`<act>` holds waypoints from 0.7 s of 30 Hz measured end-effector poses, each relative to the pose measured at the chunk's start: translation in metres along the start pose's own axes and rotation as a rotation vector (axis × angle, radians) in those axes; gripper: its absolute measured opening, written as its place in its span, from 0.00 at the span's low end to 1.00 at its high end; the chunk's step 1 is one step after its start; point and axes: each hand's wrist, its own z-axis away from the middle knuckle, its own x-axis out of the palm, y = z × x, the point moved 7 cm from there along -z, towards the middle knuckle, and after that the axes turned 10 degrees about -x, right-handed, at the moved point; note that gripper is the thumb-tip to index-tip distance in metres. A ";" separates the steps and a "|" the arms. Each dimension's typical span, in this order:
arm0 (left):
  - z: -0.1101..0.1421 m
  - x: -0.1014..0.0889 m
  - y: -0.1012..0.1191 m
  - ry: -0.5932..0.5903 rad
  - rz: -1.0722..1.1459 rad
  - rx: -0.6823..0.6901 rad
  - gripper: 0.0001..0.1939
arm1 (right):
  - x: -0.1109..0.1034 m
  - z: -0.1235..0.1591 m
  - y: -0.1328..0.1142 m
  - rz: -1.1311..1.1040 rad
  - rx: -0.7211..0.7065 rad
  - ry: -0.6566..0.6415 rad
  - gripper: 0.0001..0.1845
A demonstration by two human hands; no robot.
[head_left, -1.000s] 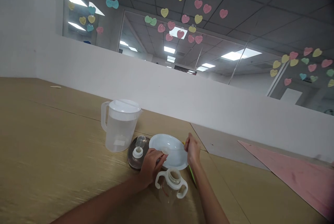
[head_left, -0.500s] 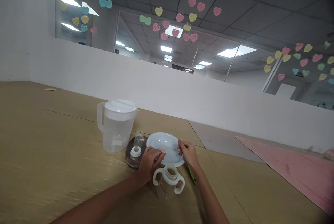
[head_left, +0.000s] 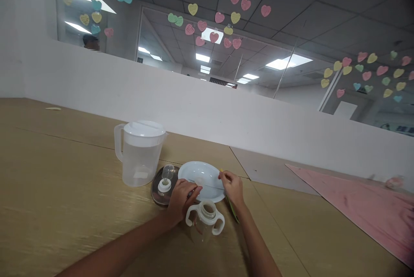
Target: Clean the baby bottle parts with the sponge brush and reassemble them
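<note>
My left hand (head_left: 181, 200) is closed in a pinch at the near edge of a pale blue plate (head_left: 207, 171), holding one end of a thin straw-like tube (head_left: 207, 185). My right hand (head_left: 232, 188) is also closed, pinching the tube's other end over the plate's right side. The tube stretches between the two hands. A clear baby bottle with two white handles (head_left: 205, 221) stands open just in front of the plate, between my forearms. A green stick (head_left: 231, 210) lies under my right wrist.
A clear lidded pitcher (head_left: 139, 153) stands to the left. A dark round tray (head_left: 156, 191) beside the plate holds a white bottle collar (head_left: 164, 186) and a clear cap (head_left: 167, 171). A pink cloth (head_left: 359, 210) lies at the right. A white partition runs behind the wooden table (head_left: 64, 191).
My right hand came back toward the plate and now pinches the thin tube. The left hand stayed at the plate's near edge. The view shifted slightly right.
</note>
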 end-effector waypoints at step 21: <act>0.000 -0.002 0.000 0.044 0.018 0.046 0.15 | 0.061 0.014 -0.058 -0.475 0.009 -0.346 0.18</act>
